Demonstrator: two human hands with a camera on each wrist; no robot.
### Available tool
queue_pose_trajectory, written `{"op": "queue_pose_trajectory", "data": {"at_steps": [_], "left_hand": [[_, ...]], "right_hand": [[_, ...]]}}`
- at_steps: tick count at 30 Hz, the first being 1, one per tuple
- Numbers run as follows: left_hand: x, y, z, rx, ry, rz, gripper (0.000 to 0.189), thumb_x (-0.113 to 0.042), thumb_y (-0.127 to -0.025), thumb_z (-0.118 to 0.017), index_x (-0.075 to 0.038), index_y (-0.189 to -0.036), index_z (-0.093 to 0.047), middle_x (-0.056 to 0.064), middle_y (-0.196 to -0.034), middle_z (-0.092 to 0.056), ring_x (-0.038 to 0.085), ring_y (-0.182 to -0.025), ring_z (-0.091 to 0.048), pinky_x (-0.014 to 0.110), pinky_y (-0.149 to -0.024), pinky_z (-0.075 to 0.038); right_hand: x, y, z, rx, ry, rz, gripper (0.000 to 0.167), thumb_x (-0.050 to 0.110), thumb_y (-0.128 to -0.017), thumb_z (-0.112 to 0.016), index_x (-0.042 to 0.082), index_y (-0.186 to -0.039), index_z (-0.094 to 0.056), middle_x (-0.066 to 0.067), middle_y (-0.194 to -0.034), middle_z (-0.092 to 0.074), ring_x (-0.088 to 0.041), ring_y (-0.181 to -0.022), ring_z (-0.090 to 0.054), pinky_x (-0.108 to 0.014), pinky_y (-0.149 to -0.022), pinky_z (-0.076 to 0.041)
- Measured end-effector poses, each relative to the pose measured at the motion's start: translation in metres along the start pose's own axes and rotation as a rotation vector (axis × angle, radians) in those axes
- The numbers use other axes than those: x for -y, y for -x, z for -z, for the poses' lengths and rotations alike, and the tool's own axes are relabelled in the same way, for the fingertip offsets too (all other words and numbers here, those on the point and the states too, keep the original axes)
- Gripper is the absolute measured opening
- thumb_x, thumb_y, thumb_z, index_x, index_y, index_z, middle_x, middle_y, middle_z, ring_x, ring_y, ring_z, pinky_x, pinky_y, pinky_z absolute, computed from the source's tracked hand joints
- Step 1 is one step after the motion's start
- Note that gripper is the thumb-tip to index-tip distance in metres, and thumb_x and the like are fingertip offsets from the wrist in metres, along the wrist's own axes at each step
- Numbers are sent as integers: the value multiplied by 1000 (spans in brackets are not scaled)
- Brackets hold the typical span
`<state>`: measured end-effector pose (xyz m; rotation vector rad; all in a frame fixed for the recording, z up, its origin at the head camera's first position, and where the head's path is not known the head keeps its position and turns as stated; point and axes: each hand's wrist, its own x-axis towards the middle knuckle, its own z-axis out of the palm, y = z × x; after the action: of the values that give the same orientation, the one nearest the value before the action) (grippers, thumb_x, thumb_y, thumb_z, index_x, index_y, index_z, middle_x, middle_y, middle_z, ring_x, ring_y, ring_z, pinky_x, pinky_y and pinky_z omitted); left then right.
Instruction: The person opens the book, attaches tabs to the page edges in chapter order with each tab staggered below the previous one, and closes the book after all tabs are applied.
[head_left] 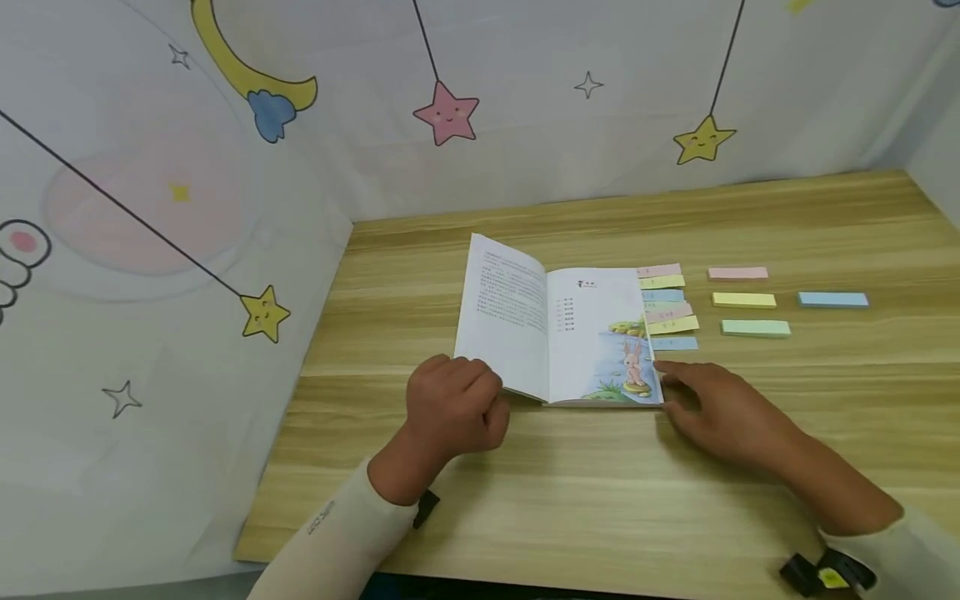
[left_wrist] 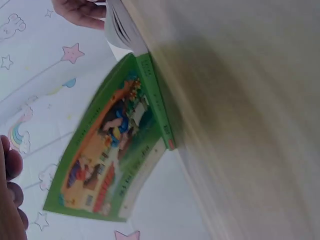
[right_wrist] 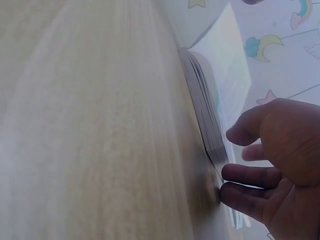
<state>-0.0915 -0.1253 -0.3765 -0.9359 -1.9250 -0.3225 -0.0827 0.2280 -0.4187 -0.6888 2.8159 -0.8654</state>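
Observation:
An open book (head_left: 592,358) lies on the wooden table, its right page showing a rabbit picture. The front cover (left_wrist: 112,145), green with a cartoon picture, stands tilted up from the spine. My left hand (head_left: 456,404) is curled near the lower left corner of the raised side; the left wrist view shows its fingers (left_wrist: 14,192) apart from the cover. At the lower right edge of the book, my right hand (head_left: 723,412) rests with relaxed fingers (right_wrist: 250,175) touching the edge. Several coloured sticky tabs (head_left: 663,296) stick out from the right side of the pages.
Right of the book lie a pink sticky-tab pad (head_left: 738,273), a yellow pad (head_left: 744,300), a green pad (head_left: 755,328) and a blue pad (head_left: 833,300). A white cloth (head_left: 525,158) with stars hangs behind and left of the table (head_left: 570,500).

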Motion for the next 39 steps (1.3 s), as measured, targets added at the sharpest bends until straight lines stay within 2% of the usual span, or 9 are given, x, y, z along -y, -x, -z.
{"op": "queue_pose_trajectory", "data": {"at_steps": [7,10,12,14,22,26,30,34,39], "left_hand": [[5,13,12,299,-224,385,28,-11,-71,-40,-19,-51,-21,-7,-51,-14,10,-57,-8,26,-46,-8],[7,14,11,324,-95,459,33,-16,-87,-45,-15,-53,-44,-2,-50,-43,19,-54,-50,40,-59,-49],[8,13,7,275,73,443,27,-16,-91,-47,-10,-67,-57,4,-63,-59,33,-89,-69,60,-94,-47],[8,11,2,219,262,388,18,-11,-92,-47,-4,-83,-61,10,-83,-67,40,-121,-62,71,-109,-28],[4,-1,-22,171,663,125,14,0,-92,-46,0,-105,-41,24,-121,-46,38,-116,-56,50,-106,-45],[-1,-7,-29,373,788,277,39,-2,-94,-53,2,-126,-31,22,-128,-34,33,-114,-53,35,-91,-54],[-6,-13,-35,741,691,448,60,-20,-102,-58,-1,-150,-27,17,-142,-36,27,-121,-53,37,-97,-51],[-12,-15,-42,1091,403,398,67,-55,-104,-47,-14,-157,-41,9,-152,-39,25,-138,-40,48,-110,-35],[-17,-16,-45,1299,269,329,73,-70,-100,-39,-25,-158,-43,3,-164,-29,27,-151,-23,54,-115,-28]], "right_hand": [[4,0,-5,-52,68,140,42,10,-91,-73,4,-132,-68,-13,-121,-69,-36,-115,-61,-55,-96,-46],[6,0,-7,-60,94,166,42,11,-90,-74,6,-131,-69,-12,-124,-68,-36,-119,-59,-55,-98,-46],[8,-1,-7,-54,114,173,44,13,-91,-75,5,-133,-68,-15,-129,-66,-37,-123,-57,-56,-100,-45],[9,-3,-7,-37,133,167,46,15,-91,-75,4,-135,-66,-18,-133,-63,-39,-128,-54,-57,-103,-42],[18,-10,-5,-22,198,112,39,23,-93,-73,5,-126,-70,-21,-134,-63,-41,-129,-55,-58,-102,-44],[20,-13,-5,-17,204,95,36,28,-93,-74,8,-123,-71,-20,-134,-63,-41,-127,-57,-58,-97,-48],[20,-14,-3,10,196,83,37,30,-93,-74,9,-123,-71,-22,-134,-62,-43,-127,-56,-59,-95,-49],[19,-16,-3,37,201,77,44,32,-93,-73,6,-129,-68,-25,-137,-60,-45,-129,-54,-60,-96,-48],[20,-18,-2,74,205,50,54,36,-94,-72,3,-137,-63,-26,-142,-55,-46,-133,-50,-61,-101,-44]]}}
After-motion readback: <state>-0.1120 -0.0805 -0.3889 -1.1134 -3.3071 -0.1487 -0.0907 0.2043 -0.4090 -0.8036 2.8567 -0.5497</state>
